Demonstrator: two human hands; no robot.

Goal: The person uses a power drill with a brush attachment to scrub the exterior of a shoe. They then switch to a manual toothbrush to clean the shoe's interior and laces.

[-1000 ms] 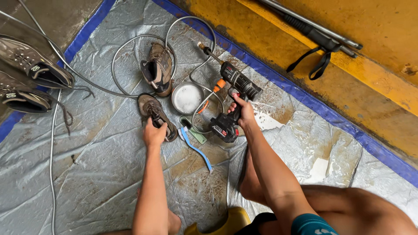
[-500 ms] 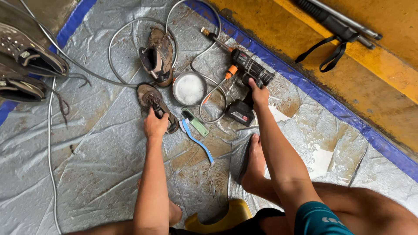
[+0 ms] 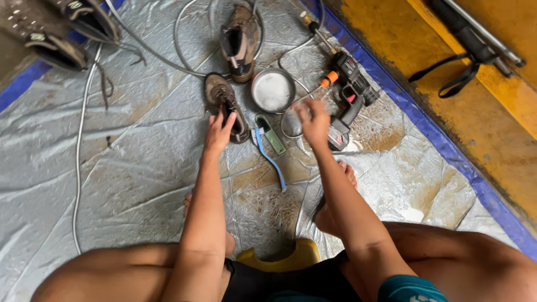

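The person is sitting low over a wet grey tarp (image 3: 112,168) spread on the floor, bare knees showing at the bottom of the view. The left hand (image 3: 219,130) is resting on a muddy brown shoe (image 3: 225,105) lying on the tarp, its fingers curling over the shoe's near end in a loose grip. The right hand (image 3: 313,120) is hanging blurred just above the tarp, fingers partly bent and holding nothing that can be made out; whether it is touching anything cannot be told.

At about 3 o'clock from the right hand, just beside it, a black and red cordless spray gun (image 3: 349,95) is lying on its side with an orange fitting and a hose (image 3: 184,61) looping away toward 11 o'clock. At 11 o'clock from that hand, a round metal bowl (image 3: 272,90) of soapy water is standing. Between the two hands, a blue-handled brush (image 3: 271,159) and a small green brush (image 3: 271,134) are lying side by side. A second muddy shoe (image 3: 240,39) is lying at 12 o'clock from the first, and a pair of grey shoes (image 3: 56,33) is sitting well apart at 10 o'clock.
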